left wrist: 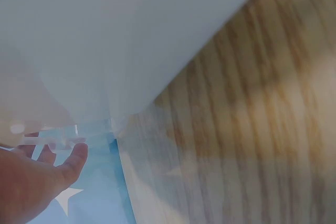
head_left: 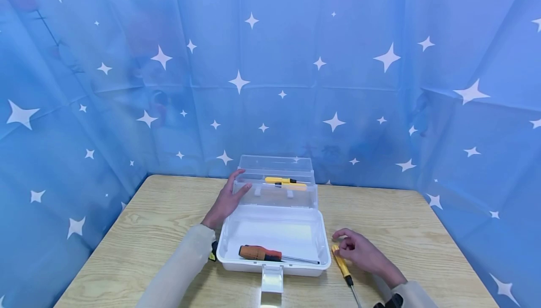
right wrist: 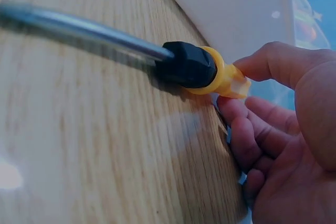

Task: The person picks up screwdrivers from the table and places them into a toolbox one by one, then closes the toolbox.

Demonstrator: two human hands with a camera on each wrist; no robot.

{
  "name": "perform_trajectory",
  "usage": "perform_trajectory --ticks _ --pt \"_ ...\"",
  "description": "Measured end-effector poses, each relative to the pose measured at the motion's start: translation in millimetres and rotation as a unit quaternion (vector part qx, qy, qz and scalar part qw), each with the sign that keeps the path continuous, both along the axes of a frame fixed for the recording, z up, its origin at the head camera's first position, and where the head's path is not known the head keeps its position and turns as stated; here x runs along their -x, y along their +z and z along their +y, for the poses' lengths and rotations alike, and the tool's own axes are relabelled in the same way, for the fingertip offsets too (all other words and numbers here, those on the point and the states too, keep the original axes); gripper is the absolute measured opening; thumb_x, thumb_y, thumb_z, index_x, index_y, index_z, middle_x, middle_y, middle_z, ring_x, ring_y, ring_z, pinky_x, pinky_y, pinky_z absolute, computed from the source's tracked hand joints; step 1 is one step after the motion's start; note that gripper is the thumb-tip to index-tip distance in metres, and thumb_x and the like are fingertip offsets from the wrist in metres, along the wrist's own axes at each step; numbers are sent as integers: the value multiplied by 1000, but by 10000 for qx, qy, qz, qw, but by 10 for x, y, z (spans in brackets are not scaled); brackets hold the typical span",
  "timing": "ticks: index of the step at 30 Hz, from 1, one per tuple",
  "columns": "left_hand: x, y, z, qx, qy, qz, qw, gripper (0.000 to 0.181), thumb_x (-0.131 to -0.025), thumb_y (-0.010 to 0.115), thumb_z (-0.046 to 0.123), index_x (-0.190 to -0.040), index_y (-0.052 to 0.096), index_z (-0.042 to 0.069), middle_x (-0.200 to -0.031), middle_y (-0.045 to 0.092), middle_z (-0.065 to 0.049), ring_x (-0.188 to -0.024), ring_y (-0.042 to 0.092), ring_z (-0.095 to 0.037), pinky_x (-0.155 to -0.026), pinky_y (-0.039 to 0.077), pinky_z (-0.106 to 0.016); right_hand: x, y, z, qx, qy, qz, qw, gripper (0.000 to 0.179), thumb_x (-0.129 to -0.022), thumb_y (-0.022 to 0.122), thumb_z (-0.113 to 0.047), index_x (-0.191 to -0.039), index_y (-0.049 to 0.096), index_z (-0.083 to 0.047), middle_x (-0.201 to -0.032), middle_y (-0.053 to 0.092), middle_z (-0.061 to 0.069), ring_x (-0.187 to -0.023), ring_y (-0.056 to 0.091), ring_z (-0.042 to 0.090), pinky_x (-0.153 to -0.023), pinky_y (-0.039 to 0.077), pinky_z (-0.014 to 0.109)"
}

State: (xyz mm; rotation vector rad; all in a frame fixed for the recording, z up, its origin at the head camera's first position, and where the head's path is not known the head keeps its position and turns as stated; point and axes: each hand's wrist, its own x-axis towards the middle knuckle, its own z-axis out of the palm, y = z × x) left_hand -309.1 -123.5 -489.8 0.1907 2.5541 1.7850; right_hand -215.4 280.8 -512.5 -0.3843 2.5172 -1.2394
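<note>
A white toolbox [head_left: 274, 233] stands with its translucent lid [head_left: 274, 195] raised at the back. My left hand [head_left: 226, 204] holds the lid's left edge, with its fingers spread. Two small yellow-handled screwdrivers [head_left: 279, 180] lie in the lid. Inside the box, along its front, are a brown-handled screwdriver [head_left: 252, 252] and another with a red-and-black handle [head_left: 274, 254]. Right of the box, a yellow-and-black screwdriver [head_left: 340, 262] lies low over the table, its shaft toward me. My right hand [head_left: 363, 254] pinches the end of its handle, fingers curled, as the right wrist view shows.
The wooden tabletop [head_left: 169, 233] carries the toolbox near its middle. A white latch [head_left: 272, 280] hangs out from the box's front. Behind the table hangs a blue curtain [head_left: 270, 120] with white stars. A small black-and-yellow thing [head_left: 213, 253] shows beside my left sleeve.
</note>
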Motion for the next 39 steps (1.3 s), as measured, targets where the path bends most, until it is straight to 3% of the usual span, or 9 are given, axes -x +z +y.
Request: perform_trajectory --ticks 3,12,23,33,39 --pt "0 6 2 18 15 3 10000 72 -86 53 74 -148 27 49 -164 19 -3 -144 33 -41 -103 40 -66 -1 6 -2 8 -22 -4 10000 33 -90 66 -7 -121 56 -4 -85 62 3 -66 53 11 -54 41 23" --pt "8 -9 -1 -57 -36 65 10000 71 -87 54 72 -149 27 48 -163 22 -5 -139 40 -42 -100 44 -64 -16 33 -6 219 -31 -62 9997 34 -90 67 -7 -121 55 -2 -84 62 5 -67 53 11 -56 41 22" --pt "8 -19 6 -111 10 -126 9999 69 -85 54 75 -146 27 54 -163 23 -2 -138 43 -40 -97 47 -63 0 20 3 116 -72 0 9999 32 -92 66 -11 -121 55 -3 -85 61 4 -67 53 11 -55 42 23" --pt "1 19 -5 -134 -124 -85 9998 71 -93 55 62 -153 25 39 -164 20 -8 -138 41 -43 -99 45 -63 15 65 31 0 -163 -73 9998 31 -94 66 -13 -121 55 -4 -88 64 4 -71 56 15 -56 45 24" --pt "5 -15 1 -149 -46 -44 9999 70 -88 55 70 -149 27 48 -162 25 -6 -135 46 -41 -97 48 -61 29 95 47 54 -61 -230 9997 33 -95 65 -14 -123 53 -3 -88 63 4 -69 55 16 -54 43 24"
